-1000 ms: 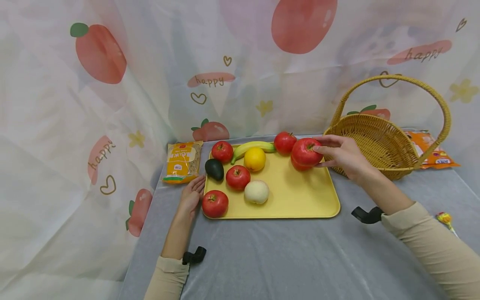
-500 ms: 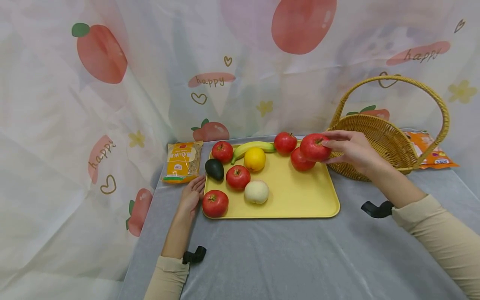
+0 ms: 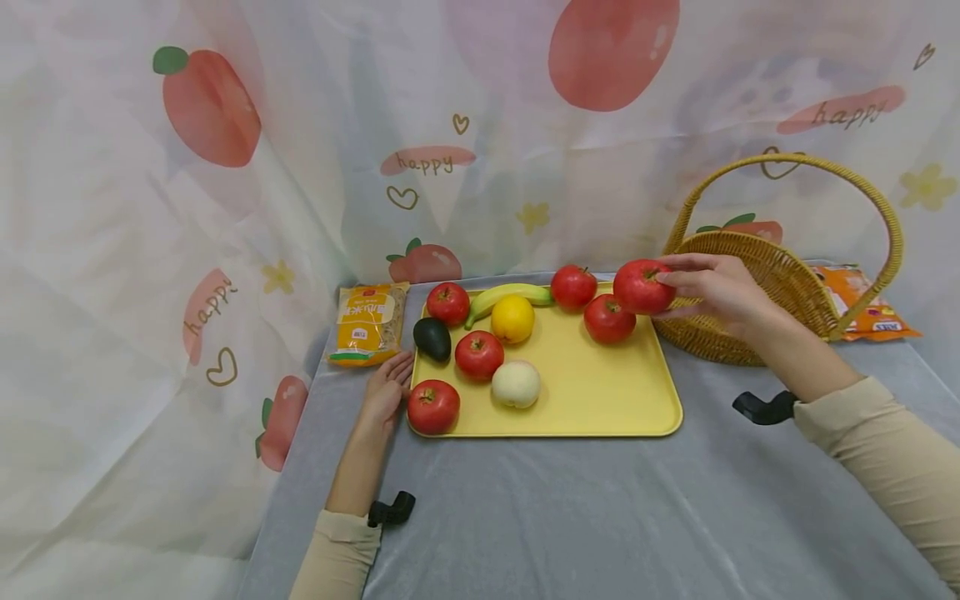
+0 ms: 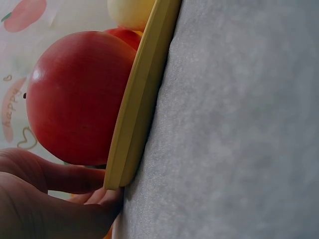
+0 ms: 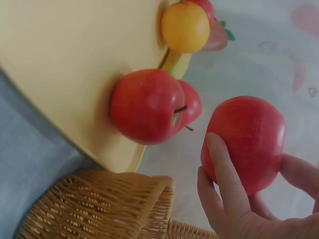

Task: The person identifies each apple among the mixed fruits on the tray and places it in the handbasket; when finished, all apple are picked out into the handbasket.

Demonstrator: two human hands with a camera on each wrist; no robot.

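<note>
My right hand (image 3: 716, 287) holds a red apple (image 3: 643, 286) between thumb and fingers, raised over the tray's back right corner beside the basket. In the right wrist view the held apple (image 5: 246, 142) appears apart from the two apples behind it. Below the held one, another red apple (image 3: 610, 318) sits on the yellow tray (image 3: 600, 400). My left hand (image 3: 387, 390) lies at the tray's left edge with fingers extended. In the left wrist view its fingertips touch the tray rim (image 4: 124, 134), close to a large red apple (image 4: 82, 97).
On the tray are several more apples, an avocado (image 3: 432, 340), a banana (image 3: 510, 296), an orange (image 3: 513, 319) and a pale round fruit (image 3: 516, 384). A handled wicker basket (image 3: 720, 337) stands to the right, an orange packet (image 3: 862, 304) behind it. A grain bag (image 3: 367, 325) lies left.
My right hand has lifted the apple up and to the right, uncovering the apple beneath it on the tray. The left hand stays at the tray's edge.
</note>
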